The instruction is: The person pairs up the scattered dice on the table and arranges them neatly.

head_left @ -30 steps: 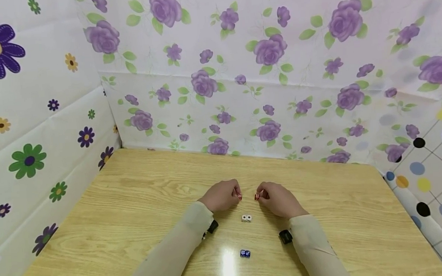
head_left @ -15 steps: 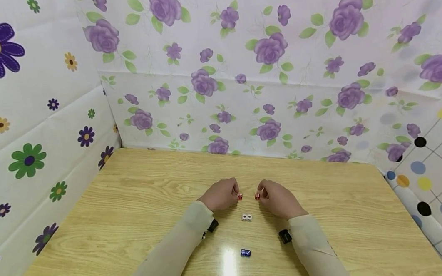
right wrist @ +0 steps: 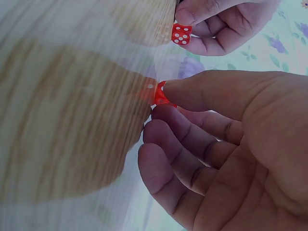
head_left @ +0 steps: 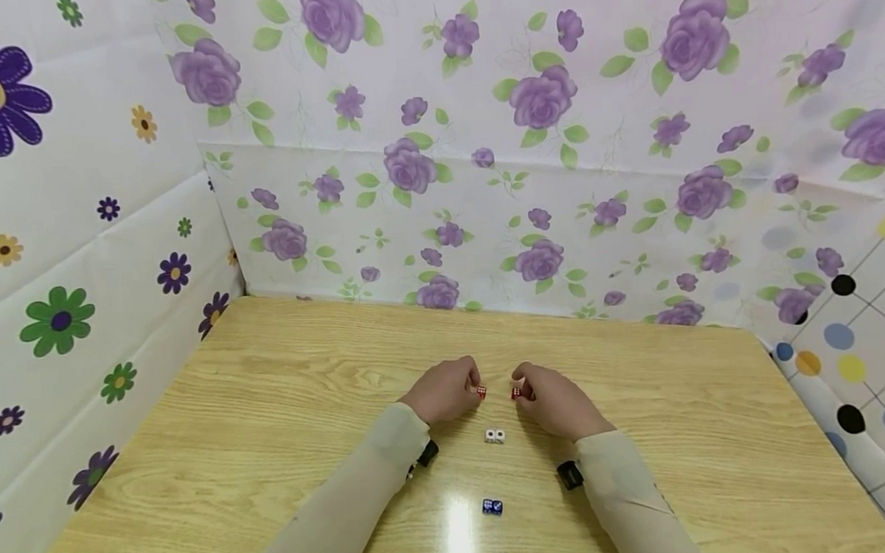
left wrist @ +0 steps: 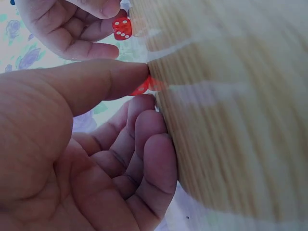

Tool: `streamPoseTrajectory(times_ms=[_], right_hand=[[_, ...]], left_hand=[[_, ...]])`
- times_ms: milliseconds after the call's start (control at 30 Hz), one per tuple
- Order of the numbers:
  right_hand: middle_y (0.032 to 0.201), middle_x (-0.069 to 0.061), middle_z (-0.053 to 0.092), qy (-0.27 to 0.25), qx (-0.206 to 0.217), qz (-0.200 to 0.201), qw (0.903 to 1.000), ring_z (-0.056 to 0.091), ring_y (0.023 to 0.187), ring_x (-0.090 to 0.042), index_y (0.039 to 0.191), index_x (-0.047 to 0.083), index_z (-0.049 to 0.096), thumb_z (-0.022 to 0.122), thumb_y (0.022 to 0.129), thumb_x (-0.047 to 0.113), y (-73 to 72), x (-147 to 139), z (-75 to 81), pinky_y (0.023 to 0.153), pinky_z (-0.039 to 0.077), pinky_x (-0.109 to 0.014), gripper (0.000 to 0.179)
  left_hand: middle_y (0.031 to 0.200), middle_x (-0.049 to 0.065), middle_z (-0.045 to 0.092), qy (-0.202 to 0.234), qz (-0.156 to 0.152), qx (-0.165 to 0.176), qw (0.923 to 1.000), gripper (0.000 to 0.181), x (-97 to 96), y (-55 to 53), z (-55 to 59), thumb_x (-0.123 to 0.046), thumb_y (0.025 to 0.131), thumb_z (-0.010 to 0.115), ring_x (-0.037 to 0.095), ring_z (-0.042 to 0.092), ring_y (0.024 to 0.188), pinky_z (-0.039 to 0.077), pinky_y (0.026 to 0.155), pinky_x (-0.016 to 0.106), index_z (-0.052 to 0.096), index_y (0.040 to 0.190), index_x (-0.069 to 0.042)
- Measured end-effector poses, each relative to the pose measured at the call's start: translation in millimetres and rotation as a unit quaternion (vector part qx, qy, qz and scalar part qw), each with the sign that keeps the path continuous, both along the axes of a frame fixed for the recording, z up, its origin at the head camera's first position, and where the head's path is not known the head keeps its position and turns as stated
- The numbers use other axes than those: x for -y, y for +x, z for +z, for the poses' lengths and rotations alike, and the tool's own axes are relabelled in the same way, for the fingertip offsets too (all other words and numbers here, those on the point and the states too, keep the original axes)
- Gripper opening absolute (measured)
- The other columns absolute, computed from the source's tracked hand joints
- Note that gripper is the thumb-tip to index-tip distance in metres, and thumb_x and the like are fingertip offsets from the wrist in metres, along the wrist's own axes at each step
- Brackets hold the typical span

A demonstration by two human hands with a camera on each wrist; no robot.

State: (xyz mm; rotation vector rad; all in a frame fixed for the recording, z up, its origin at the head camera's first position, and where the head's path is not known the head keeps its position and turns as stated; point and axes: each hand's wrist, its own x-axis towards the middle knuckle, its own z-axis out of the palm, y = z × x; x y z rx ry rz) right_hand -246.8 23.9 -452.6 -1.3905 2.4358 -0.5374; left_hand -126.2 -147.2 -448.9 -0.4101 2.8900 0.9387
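My left hand [head_left: 441, 391] is at the table's middle, thumb and fingers curled at a red die [head_left: 481, 392]. In the left wrist view the thumb hides most of this die. Across a small gap my right hand [head_left: 557, 397] holds a second red die [head_left: 516, 394] low at the tabletop. The right thumb lies against that die in the right wrist view, and the index finger arches above it in the head view. White dots show on both dice. Nearer me, two white dice [head_left: 495, 436] sit side by side, and further down two blue dice [head_left: 493, 506] touch.
The wooden table [head_left: 309, 450] meets a flowered cloth wall [head_left: 410, 228] at the back and another cloth [head_left: 79, 371] on the left. A dotted cloth [head_left: 860, 371] hangs on the right. Black wrist cameras [head_left: 570, 474] sit under the wrists.
The right index finger has lifted slightly from its die. Both red dice stay nearly in place, with the gap between them about the same.
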Motion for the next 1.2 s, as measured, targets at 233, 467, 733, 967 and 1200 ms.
streamPoseTrajectory(times_ms=[233, 467, 733, 967, 1200], right_hand=[[0.085, 0.005, 0.061, -0.01, 0.006, 0.008, 0.9999, 0.053, 0.074, -0.008, 0.105, 0.011, 0.067, 0.065, 0.089, 0.011, -0.6, 0.0, -1.8, 0.072, 0.046, -0.033, 0.016], [0.082, 0.006, 0.062, -0.011, 0.016, 0.01, 0.9998, 0.055, 0.074, -0.008, 0.102, 0.012, 0.068, 0.066, 0.089, 0.011, -0.5, 1.2, -3.2, 0.074, 0.047, -0.033, 0.013], [0.082, 0.007, 0.061, -0.019, 0.019, 0.014, 0.9996, 0.054, 0.074, -0.007, 0.103, 0.011, 0.067, 0.067, 0.089, 0.012, 1.4, 1.6, -4.2, 0.073, 0.047, -0.032, 0.014], [0.082, 0.009, 0.063, -0.02, 0.044, 0.007, 0.9988, 0.057, 0.075, -0.006, 0.102, 0.013, 0.066, 0.067, 0.089, 0.014, 0.3, 2.3, -5.8, 0.072, 0.048, -0.031, 0.013], [0.077, 0.008, 0.06, -0.01, 0.047, -0.013, 0.9988, 0.053, 0.069, -0.009, 0.089, 0.015, 0.066, 0.067, 0.089, 0.02, -2.4, 5.7, -6.8, 0.068, 0.045, -0.031, 0.004]], left_hand=[[0.081, -0.004, 0.057, -0.004, -0.001, 0.004, 1.0, 0.018, -0.5, 0.0, 0.7, -0.021, 0.088, 0.065, 0.014, 0.051, 0.067, 0.043, 0.064, 0.03, 0.057, 0.102, -0.012], [0.081, -0.006, 0.056, -0.004, -0.002, 0.008, 1.0, 0.016, -1.7, 0.0, 1.6, -0.022, 0.089, 0.065, 0.013, 0.051, 0.068, 0.043, 0.064, 0.029, 0.057, 0.1, -0.013], [0.082, -0.008, 0.057, -0.007, -0.001, 0.005, 1.0, 0.011, -2.1, -1.6, -2.3, -0.023, 0.09, 0.064, 0.012, 0.052, 0.069, 0.044, 0.064, 0.029, 0.058, 0.095, -0.016], [0.082, -0.01, 0.057, -0.02, -0.004, 0.01, 0.9997, 0.012, -2.5, -2.5, -4.7, -0.024, 0.089, 0.066, 0.011, 0.053, 0.07, 0.043, 0.065, 0.028, 0.057, 0.095, -0.018], [0.081, -0.009, 0.057, -0.012, -0.018, 0.016, 0.9997, 0.011, -1.3, -4.8, -3.8, -0.024, 0.09, 0.065, 0.012, 0.052, 0.067, 0.043, 0.062, 0.028, 0.057, 0.094, -0.018]])
